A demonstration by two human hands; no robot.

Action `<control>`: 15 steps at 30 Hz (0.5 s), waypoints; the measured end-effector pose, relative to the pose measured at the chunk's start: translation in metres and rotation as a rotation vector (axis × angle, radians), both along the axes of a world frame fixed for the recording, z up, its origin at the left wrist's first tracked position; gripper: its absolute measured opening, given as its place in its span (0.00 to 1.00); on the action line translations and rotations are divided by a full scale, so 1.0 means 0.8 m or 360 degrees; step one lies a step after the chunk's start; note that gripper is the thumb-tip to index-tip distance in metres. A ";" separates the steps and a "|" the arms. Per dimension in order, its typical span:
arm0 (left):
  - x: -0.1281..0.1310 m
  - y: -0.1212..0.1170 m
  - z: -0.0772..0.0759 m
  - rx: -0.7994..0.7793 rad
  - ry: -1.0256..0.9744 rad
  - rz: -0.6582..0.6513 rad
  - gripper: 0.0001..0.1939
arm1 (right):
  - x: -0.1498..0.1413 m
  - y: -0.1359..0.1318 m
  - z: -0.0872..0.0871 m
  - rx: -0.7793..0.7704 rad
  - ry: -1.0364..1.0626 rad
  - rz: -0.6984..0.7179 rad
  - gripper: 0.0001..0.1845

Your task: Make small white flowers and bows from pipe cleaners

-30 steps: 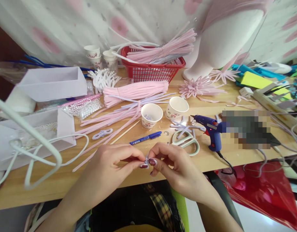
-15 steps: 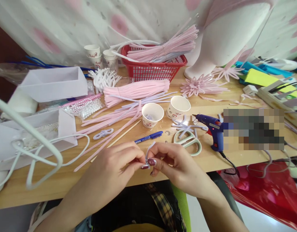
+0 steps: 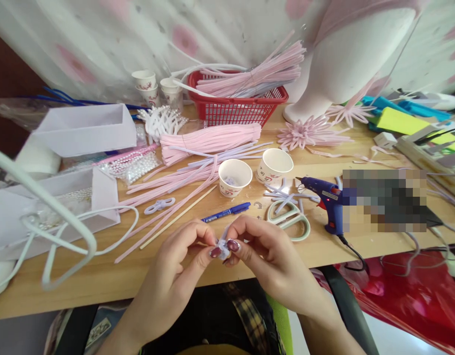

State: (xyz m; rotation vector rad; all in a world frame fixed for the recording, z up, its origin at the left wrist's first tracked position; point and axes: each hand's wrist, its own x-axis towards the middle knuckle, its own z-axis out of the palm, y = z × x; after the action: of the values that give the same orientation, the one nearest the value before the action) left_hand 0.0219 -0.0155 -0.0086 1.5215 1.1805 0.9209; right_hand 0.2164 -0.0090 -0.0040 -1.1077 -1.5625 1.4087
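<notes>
Between my two hands, just above the table's front edge, is a small lavender pipe cleaner (image 3: 223,250) bent into a tight curl. My left hand (image 3: 186,261) pinches its left side between thumb and forefinger. From the right, my right hand (image 3: 266,254) pinches the same piece, with a short end rising behind the fingers. Part of the curl is hidden by the fingertips. Beyond my hands lie a blue pen (image 3: 227,212) and pale green-handled scissors (image 3: 289,219). A looped lavender pipe cleaner piece (image 3: 159,205) rests on the table to the left.
Two paper cups (image 3: 234,185) stand mid-table, one holding lavender bits. Right of them lies a blue glue gun (image 3: 329,199) with its cord. Pink pipe cleaners (image 3: 212,140) lie behind, before a red basket (image 3: 236,111). White boxes (image 3: 88,130) and a bent pale tube (image 3: 64,212) occupy the left.
My left hand has turned and its fingers have shifted, so more of the lavender curl shows between the fingertips. The view has moved slightly; the things on the table stay put.
</notes>
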 end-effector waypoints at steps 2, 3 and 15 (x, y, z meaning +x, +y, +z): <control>0.001 0.000 -0.003 0.0024 -0.0028 0.0047 0.06 | -0.001 -0.001 -0.002 0.0112 -0.0044 -0.0007 0.07; 0.002 0.000 -0.004 0.0065 -0.0028 0.0066 0.06 | -0.001 -0.001 -0.002 0.0154 -0.0049 -0.0008 0.08; 0.019 -0.005 -0.002 0.0431 0.0072 0.0308 0.11 | -0.008 -0.011 -0.018 0.0122 0.0194 -0.0255 0.04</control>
State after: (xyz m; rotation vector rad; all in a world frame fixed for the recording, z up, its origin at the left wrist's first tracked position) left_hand 0.0370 -0.0196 -0.0103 1.6682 1.2927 1.2217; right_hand 0.2099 -0.0176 -0.0183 -1.0564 -1.3978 1.2745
